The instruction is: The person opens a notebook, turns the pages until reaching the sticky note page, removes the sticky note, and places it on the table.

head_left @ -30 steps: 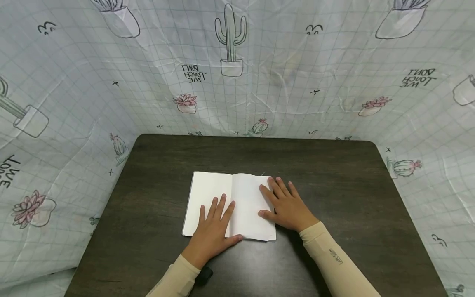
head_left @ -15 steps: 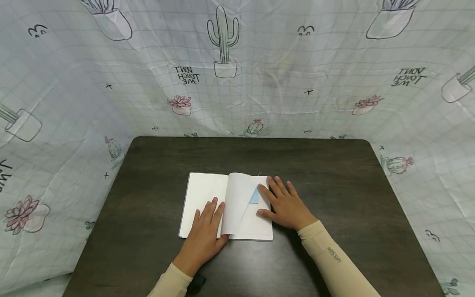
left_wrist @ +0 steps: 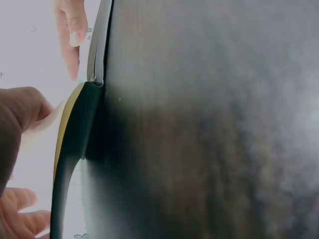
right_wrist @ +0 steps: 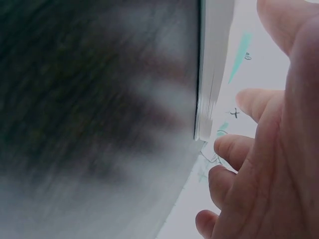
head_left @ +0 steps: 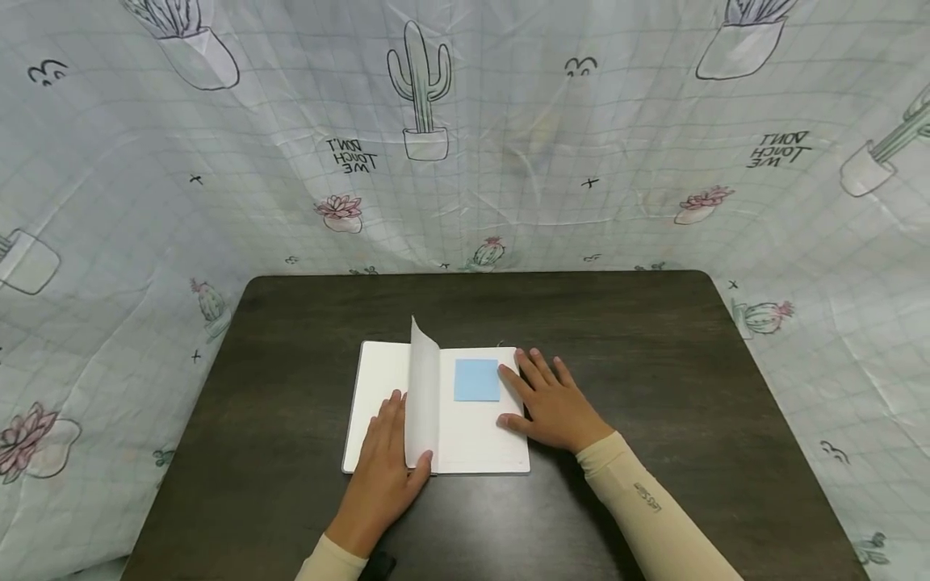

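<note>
An open notebook (head_left: pixel 483 448) with blank white pages lies on the dark table. A blue sticky note (head_left: pixel 476 380) is on the upper part of its right page. One page (head_left: pixel 423 395) stands up near the spine, curling leftward. My left hand (head_left: pixel 381 472) rests over the left page, fingers extended beside the raised page and thumb near its lower edge. My right hand (head_left: pixel 550 403) lies with spread fingers at the right page's outer edge, a fingertip by the sticky note. The right wrist view shows those fingers (right_wrist: pixel 234 149) beside the stack of page edges (right_wrist: pixel 212 74).
The dark wooden table (head_left: pixel 610 323) has rounded far corners. Behind it and at both sides hangs a white grid cloth (head_left: pixel 523 145) printed with cacti. A small black object (head_left: pixel 378 565) sits by the left wrist.
The left hand has moved left, and the page that covered the right side has lifted and swung toward the spine, uncovering the blue sticky note. The right hand has stayed nearly still.
</note>
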{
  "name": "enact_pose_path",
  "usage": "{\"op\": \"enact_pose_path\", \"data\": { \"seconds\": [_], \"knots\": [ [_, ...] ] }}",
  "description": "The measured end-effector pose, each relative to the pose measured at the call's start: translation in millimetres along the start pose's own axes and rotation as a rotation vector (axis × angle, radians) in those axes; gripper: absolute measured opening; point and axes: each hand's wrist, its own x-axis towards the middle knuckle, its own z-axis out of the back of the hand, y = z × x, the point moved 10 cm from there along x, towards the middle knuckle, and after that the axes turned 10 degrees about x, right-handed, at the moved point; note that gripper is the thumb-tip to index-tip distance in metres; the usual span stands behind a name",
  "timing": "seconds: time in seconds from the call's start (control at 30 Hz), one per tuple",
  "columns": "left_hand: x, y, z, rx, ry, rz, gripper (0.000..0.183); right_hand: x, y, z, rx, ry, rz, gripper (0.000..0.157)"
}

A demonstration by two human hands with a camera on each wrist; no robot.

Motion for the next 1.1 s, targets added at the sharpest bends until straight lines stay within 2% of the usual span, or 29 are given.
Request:
{"op": "enact_pose_path", "data": {
  "seconds": [0.1, 0.37, 0.7, 0.87, 1.1],
  "knots": [
    [-0.8, 5.1, 1.1, -0.010, -0.003, 0.042, 0.109, -0.4, 0.7, 1.0, -0.001, -0.008, 0.005, 0.088],
    [-3.8, 20.8, 5.0, -0.015, -0.030, 0.101, 0.118, -1.1, 0.6, -0.2, -0.017, -0.002, 0.002, 0.088],
    [-5.9, 32.7, 6.2, -0.014, 0.020, 0.202, 0.141, -2.9, 1.4, 0.1, -0.018, 0.008, 0.000, 0.088],
    [-5.7, 37.1, 11.1, 0.044, 0.004, 0.243, 0.152, -2.9, 2.0, 1.1, -0.032, 0.021, -0.018, 0.088],
    [-5.9, 40.5, 17.0, 0.182, -0.008, 0.257, 0.159, -3.7, 0.6, -0.8, -0.041, 0.019, -0.023, 0.089]
  ]
}}
